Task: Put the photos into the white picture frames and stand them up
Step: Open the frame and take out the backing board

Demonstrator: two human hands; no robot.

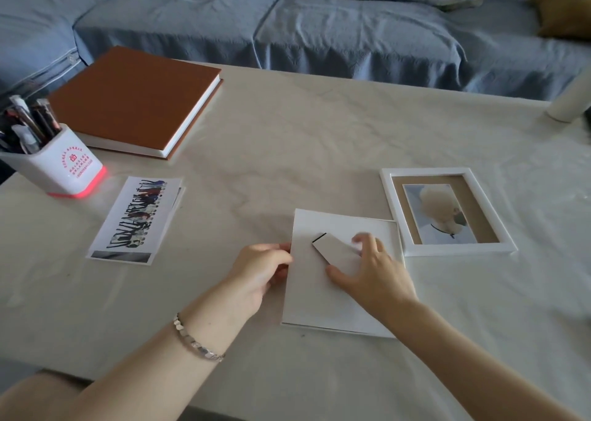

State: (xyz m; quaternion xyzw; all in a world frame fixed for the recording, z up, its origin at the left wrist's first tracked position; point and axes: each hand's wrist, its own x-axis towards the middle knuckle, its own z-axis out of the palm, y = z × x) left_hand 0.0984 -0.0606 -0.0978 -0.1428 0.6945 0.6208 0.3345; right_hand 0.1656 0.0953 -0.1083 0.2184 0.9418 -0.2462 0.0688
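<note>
A white picture frame (308, 296) lies face down in front of me, its back panel up. My left hand (262, 268) grips its left edge. My right hand (372, 270) rests on the back panel, fingers around the fold-out stand flap (329, 249), which is lifted slightly. To the right a second white frame (396, 196) lies face up with a portrait photo (438, 212) inside it. A loose photo (136, 219) of a row of people lies flat at the left, with another sheet partly hidden beneath it.
A brown hardcover album (134, 101) lies at the back left. A white pen holder (64, 164) with a red glowing base stands at the left edge. A white cylinder (569, 101) stands at the far right. A blue sofa (319, 27) runs behind the table.
</note>
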